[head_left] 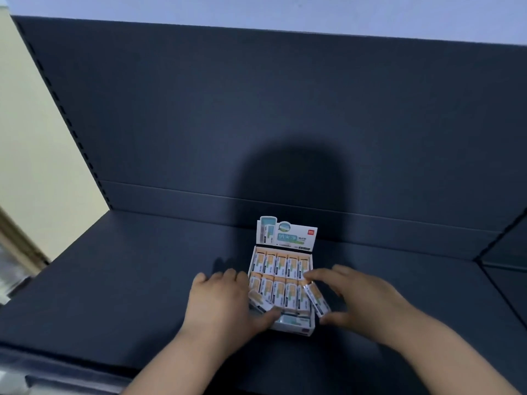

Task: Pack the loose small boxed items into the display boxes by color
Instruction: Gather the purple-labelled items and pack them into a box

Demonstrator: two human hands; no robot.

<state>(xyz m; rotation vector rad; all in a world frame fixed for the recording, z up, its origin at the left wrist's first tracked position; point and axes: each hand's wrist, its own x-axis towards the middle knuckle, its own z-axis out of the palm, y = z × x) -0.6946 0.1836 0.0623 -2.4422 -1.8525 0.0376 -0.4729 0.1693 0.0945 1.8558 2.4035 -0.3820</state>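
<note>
A white display box point(296, 328) with an upright header card point(286, 234) stands on the dark shelf. Two rows of small orange-and-white boxed items point(281, 265) fill it. My right hand point(359, 297) pinches one small boxed item point(316, 300) between fingers and thumb, held tilted over the box's right edge. At the box's left side, my left hand point(221, 297) holds another small boxed item point(259, 302), tilted at the front left corner with my thumb along the front wall.
The dark shelf point(128, 280) has a tall dark back panel point(256, 109). A slotted upright runs down the left side, with a cream wall point(34, 138) beyond. Another shelf section adjoins at the right point(504, 266).
</note>
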